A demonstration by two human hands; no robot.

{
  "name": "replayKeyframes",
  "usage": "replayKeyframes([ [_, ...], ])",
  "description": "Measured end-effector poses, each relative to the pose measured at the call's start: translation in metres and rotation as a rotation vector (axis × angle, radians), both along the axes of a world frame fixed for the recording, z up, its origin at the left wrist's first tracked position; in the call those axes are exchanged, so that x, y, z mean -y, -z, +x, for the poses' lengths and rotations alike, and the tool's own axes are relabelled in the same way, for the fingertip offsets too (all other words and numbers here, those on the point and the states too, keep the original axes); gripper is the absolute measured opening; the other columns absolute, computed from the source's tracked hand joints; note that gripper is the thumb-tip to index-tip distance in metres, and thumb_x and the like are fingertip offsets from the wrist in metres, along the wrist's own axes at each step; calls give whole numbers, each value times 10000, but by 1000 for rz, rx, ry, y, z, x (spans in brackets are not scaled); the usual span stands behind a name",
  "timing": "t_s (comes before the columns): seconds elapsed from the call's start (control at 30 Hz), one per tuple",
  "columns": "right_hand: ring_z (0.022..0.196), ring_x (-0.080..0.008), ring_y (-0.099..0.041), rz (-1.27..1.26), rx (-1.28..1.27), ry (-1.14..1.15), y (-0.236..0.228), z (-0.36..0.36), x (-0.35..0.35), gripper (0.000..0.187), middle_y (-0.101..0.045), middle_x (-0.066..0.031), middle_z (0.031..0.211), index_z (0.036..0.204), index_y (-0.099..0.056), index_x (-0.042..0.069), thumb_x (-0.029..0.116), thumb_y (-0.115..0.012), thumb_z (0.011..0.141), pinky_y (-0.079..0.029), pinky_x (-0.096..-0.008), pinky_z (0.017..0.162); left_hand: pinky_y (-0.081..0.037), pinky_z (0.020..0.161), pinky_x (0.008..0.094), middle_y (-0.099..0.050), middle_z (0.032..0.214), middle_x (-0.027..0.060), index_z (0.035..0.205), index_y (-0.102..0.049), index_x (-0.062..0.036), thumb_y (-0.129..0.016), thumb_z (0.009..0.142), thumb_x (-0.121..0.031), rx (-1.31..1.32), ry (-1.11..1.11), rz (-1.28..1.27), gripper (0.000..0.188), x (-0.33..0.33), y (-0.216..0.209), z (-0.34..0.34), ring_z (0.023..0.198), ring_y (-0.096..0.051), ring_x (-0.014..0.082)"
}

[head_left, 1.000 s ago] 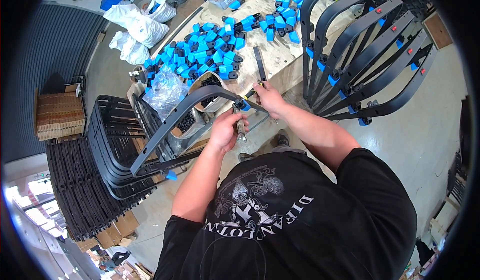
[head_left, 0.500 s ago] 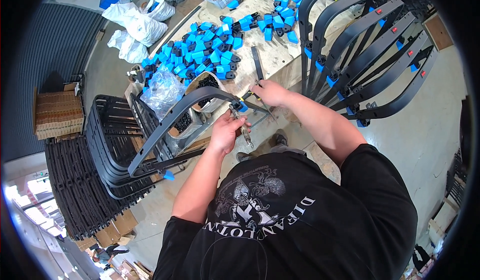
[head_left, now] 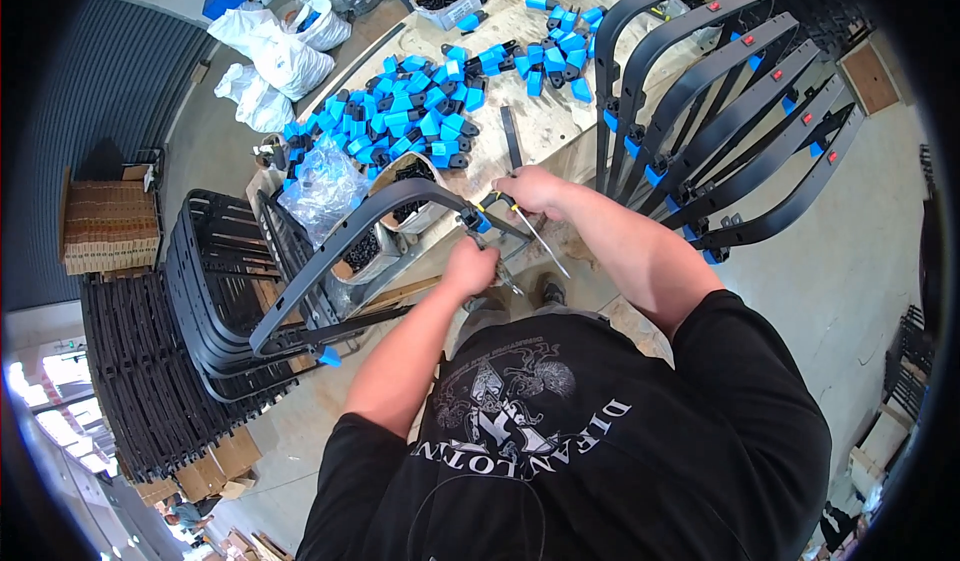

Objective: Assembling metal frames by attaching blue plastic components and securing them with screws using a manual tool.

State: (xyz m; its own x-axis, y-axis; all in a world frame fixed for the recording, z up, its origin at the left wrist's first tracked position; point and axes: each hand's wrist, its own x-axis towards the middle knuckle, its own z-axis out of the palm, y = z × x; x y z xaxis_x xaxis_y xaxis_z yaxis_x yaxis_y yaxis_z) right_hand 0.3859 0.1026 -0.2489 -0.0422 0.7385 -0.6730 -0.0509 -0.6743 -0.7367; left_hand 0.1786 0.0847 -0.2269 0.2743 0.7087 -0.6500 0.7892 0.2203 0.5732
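Head view: left hand (head_left: 470, 264) clamped on the frame (head_left: 345, 241), propped against the counter (head_left: 545, 131); right hand (head_left: 530, 189) closed around a screwdriver (head_left: 535, 236) at the blue clip (head_left: 481, 223). Likely mid-fastening (clip half hidden). Next: steady frame, tip seated square.

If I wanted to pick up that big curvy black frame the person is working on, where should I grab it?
Probably grab the black frame on its long bare arm at the left, coming from above. That stretch is open and free, while the right hand and left hand crowd the blue-clipped corner.
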Motion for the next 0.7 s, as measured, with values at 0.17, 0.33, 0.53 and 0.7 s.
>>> replayKeyframes([
  [0.17,868,-310,-731,308,317,-91,16,-2,10,595,-725,-213,1015,1230,-587,-133,413,-552,996,-555,-412,820,-526,590,315,-656,810,106,1000,-566,4,-629,917,-245,908,-485,-838,270,-26,-22,-36,692,-682,223],
  [0.33,741,-284,-695,-7,248,-142,-35,-13,-2,581,-714,-196,944,1198,-592,-134,407,-550,994,-544,-419,739,-593,715,389,-697,860,159,999,-643,17,-613,924,-167,-79,288,355,201,1,30,-21,833,-735,292],
  [0.53,740,-190,-623,250,81,153,5,-21,17,507,-654,-138,865,1188,-551,-73,406,-555,1021,-495,-381,650,-559,660,368,-679,830,123,1036,-636,-4,-653,892,-209,733,-350,-689,251,-25,-37,-28,718,-669,240],
  [0.7,1109,-446,-653,192,459,145,-25,-49,10,596,-644,-361,1147,1289,-469,-143,378,-552,1011,-508,-452,960,-555,719,408,-687,873,135,1018,-633,-8,-648,864,-184,9,334,280,235,-6,26,-36,768,-687,283],
])
